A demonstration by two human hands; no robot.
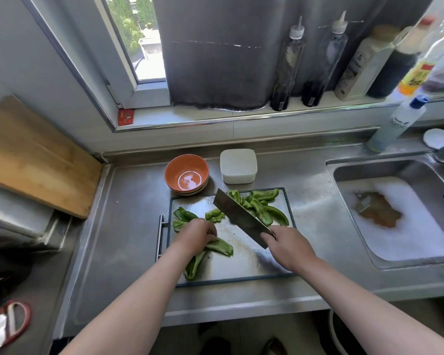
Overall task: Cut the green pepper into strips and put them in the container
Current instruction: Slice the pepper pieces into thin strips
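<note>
A steel cutting board (244,262) lies on the counter. On it my left hand (198,235) grips a long piece of green pepper (222,245); another piece (194,266) lies under my wrist. My right hand (289,248) holds a cleaver (241,217) by the handle, its blade raised and tilted over the board's middle. Cut pepper strips (264,207) are heaped at the board's far right, and more pieces (183,216) lie at its far left. A white lidded container (238,165) and an orange bowl (186,172) stand behind the board.
A sink (395,213) with foamy water is on the right, a dish soap bottle (395,124) behind it. Sauce bottles (318,60) line the window sill. A wooden board (36,155) leans at the left. Scissors (9,321) lie at the lower left.
</note>
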